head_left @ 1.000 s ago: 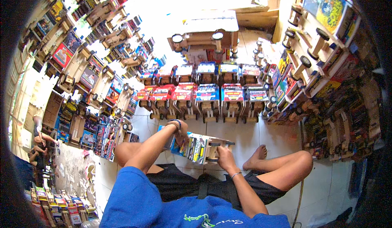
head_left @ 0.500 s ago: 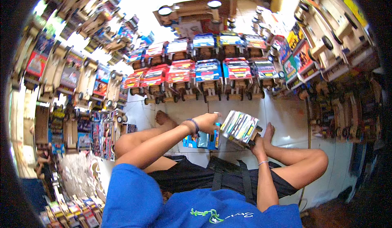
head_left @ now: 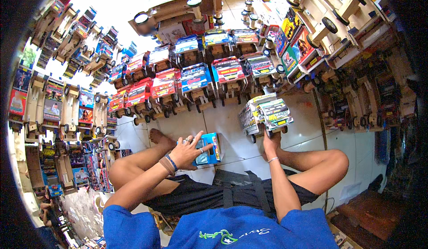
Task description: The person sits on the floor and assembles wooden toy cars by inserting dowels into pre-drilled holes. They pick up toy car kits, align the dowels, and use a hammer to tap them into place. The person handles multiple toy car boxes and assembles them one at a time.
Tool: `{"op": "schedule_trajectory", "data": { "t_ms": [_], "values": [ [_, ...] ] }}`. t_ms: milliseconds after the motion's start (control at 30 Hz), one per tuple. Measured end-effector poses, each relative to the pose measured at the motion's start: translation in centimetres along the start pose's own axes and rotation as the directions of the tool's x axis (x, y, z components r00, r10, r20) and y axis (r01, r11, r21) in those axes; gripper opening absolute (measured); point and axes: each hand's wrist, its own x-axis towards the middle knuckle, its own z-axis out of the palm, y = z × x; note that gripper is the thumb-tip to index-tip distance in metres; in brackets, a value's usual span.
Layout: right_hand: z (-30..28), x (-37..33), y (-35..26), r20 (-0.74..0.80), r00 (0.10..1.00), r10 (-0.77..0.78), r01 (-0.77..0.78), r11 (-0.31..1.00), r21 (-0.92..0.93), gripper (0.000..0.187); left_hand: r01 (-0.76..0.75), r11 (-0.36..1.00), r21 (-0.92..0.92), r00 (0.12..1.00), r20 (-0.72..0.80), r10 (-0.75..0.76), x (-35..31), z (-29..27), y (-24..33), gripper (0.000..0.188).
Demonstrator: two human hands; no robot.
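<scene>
My right hand grips a wooden toy truck at its near lower end. White, green and black printed stickers cover the truck, and small black wheels show beneath it. It is held just above the tiled floor or touches it; I cannot tell which. My left hand has its fingers spread over a small blue box with a printed side, in front of my crossed legs. The fingertips reach across the box without wrapping round it.
Beyond my hands stand rows of finished toy trucks, among them a blue one and a red one. More trucks are stacked on their sides at the left and right. A wooden vehicle with large wheels stands at the back.
The truck in my right hand has turned, bringing its wheels and another printed face into sight. My left hand has drawn away from it and spread over the blue box. The view has shifted.
</scene>
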Motion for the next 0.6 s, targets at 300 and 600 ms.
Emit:
{"op": "schedule_trajectory", "data": {
  "t_ms": [300, 600],
  "values": [
    [2.4, 4.5, 3.3, -0.18, 0.974, -0.136, 0.13, 0.99, -0.048, 0.045, 0.471, 0.79, -0.391, 0.853, -0.025, -0.521, 4.0, -2.6, 2.3, 0.098],
    [4.5, 4.5, 4.6, -0.13, 0.991, -0.039, 0.028, 0.996, -0.085, 0.038, 0.667, 0.455, -0.591, 0.707, 0.308, -0.636, 12.2, -5.3, 2.3, 0.144]
  ]
}}
